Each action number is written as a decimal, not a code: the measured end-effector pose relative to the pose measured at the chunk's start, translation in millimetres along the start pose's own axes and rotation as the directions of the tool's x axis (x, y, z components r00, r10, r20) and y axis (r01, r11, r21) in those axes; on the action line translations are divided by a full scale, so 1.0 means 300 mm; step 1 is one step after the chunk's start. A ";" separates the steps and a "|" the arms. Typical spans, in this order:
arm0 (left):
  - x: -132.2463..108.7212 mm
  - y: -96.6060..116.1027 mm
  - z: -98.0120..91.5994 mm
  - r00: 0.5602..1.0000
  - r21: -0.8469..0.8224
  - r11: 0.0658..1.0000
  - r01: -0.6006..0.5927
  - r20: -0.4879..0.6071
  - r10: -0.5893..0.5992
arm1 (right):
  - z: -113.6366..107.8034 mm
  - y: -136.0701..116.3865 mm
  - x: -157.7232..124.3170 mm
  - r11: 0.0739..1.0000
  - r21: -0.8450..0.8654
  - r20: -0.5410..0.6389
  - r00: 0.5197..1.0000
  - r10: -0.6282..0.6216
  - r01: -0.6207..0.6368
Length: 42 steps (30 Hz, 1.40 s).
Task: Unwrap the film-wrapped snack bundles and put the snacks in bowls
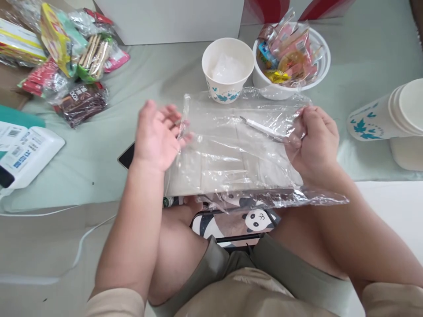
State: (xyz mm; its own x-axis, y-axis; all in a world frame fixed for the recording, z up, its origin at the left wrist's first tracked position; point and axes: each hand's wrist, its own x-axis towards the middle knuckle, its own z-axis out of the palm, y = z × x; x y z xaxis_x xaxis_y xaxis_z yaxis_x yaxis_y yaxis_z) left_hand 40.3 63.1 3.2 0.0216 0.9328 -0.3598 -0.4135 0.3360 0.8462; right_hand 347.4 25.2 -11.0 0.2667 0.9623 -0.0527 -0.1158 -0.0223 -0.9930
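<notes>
A clear plastic bag (221,154), crinkled and shiny, spreads over a flat greyish-beige surface in front of me. My right hand (315,143) is closed on the bag's right side. From its fingers a slim white pen-like tool (264,128) with a dark pointed tip extends leftward; whether it lies over or under the plastic I cannot tell. At the bag's left edge is my left hand (160,134), palm turned up and fingers apart, slightly blurred. Its fingertips are close to the plastic, and contact is unclear. Just beyond the bag stands a paper cup (228,90) with whitish translucent material inside.
A white bowl (322,72) holds wrapped snacks. Stacked paper cups (373,121) lie tilted at right. Packaged snacks (82,103) and a white-and-teal package (36,147) are at left. A dark flat object (126,157) shows behind my left wrist. A white box (175,22) stands behind.
</notes>
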 end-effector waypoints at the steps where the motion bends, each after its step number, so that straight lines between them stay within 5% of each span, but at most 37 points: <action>1: -0.009 -0.008 0.014 0.991 0.064 0.991 0.118 0.057 -0.121 | 0.001 0.004 0.008 1.000 0.001 0.005 1.000 0.012 -0.012; 4: -0.027 -0.019 0.045 0.948 0.229 0.928 0.294 0.057 -0.314 | 0.023 0.002 0.019 0.996 0.057 -0.092 0.993 0.072 -0.067; 6: -0.023 -0.014 0.050 0.979 0.196 0.959 0.204 -0.018 -0.204 | 0.039 -0.005 0.016 0.984 0.093 -0.119 0.979 0.163 -0.153; 10: -0.008 0.005 0.026 0.991 0.115 0.993 -0.006 -0.134 0.021 | 0.042 -0.014 -0.009 0.966 0.001 0.075 0.963 0.257 -0.258; 17: -0.038 0.014 -0.009 0.967 0.287 0.942 -0.173 -0.134 0.218 | 0.024 -0.019 -0.035 0.996 -0.090 0.078 0.996 0.034 -0.026; 23: -0.058 0.012 -0.007 0.961 0.256 0.935 -0.246 -0.057 0.269 | 0.033 0.003 -0.040 0.994 -0.100 0.275 0.962 -0.007 0.036; 27: -0.075 0.016 -0.026 0.906 0.243 0.873 -0.424 0.108 0.410 | 0.014 0.011 -0.028 0.977 -0.129 0.133 0.979 -0.152 0.169; 32: -0.088 -0.010 -0.068 0.870 0.575 0.685 -0.447 0.100 0.483 | -0.011 0.025 -0.020 0.903 -0.328 0.201 0.954 -0.220 0.277; 37: -0.087 -0.031 -0.108 0.717 0.709 0.426 -0.562 0.161 0.678 | 0.002 0.018 -0.030 0.675 -0.627 0.154 0.911 -0.383 0.390; 39: -0.089 -0.031 -0.107 0.678 0.661 0.430 -0.615 0.164 0.717 | 0.013 0.008 -0.038 0.639 -0.636 0.145 0.881 -0.451 0.432; 42: -0.090 -0.029 -0.081 0.738 0.519 0.593 -0.616 0.117 0.664 | 0.034 -0.002 -0.060 0.726 -0.516 0.168 0.885 -0.435 0.455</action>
State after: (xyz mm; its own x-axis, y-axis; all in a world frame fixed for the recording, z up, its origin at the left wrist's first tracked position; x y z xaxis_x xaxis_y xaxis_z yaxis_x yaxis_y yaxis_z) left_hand 21.2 31.8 -4.1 -0.1527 0.9271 0.3423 0.2140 -0.3072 0.9273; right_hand 333.0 10.7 -8.3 0.1252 0.9067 0.4028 0.5307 0.2818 -0.7993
